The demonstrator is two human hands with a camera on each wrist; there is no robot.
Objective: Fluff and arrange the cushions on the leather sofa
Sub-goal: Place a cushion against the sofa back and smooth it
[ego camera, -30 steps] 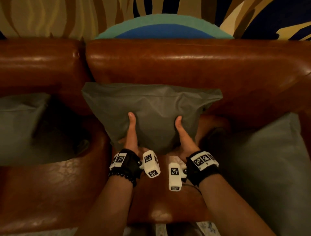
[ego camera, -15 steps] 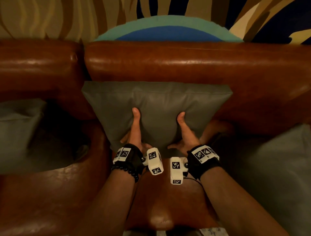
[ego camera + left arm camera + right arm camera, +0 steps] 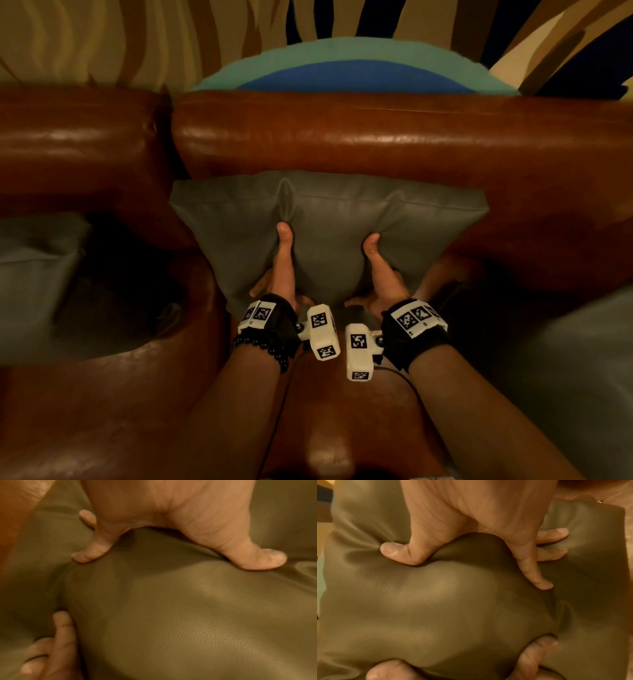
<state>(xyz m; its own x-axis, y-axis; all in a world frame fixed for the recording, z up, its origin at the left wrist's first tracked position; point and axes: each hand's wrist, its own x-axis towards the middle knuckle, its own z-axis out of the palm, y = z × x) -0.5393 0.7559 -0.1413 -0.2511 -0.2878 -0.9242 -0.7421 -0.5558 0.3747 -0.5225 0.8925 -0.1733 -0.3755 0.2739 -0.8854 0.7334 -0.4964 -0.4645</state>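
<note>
A grey-green leather cushion (image 3: 329,219) leans against the backrest of the brown leather sofa (image 3: 376,137), in the middle seat. My left hand (image 3: 282,270) grips its lower left part, thumb dug into the front face and fingers behind. My right hand (image 3: 378,274) grips the lower right part the same way. In the left wrist view my left hand (image 3: 171,545) straddles a bulge of the cushion (image 3: 171,608). The right wrist view shows my right hand (image 3: 471,555) pinching a bulge of the cushion (image 3: 445,601), with the other hand's fingers at the bottom edge.
A second grey cushion (image 3: 34,267) lies on the seat to the left, and a third cushion (image 3: 582,377) on the right. The sofa's front seat edge (image 3: 329,428) is below my wrists. A patterned wall (image 3: 325,34) rises behind the backrest.
The cushion's top edge has straightened and its right corner has spread out against the backrest. Both thumbs have shifted slightly up on its face, and my hands have come closer together.
</note>
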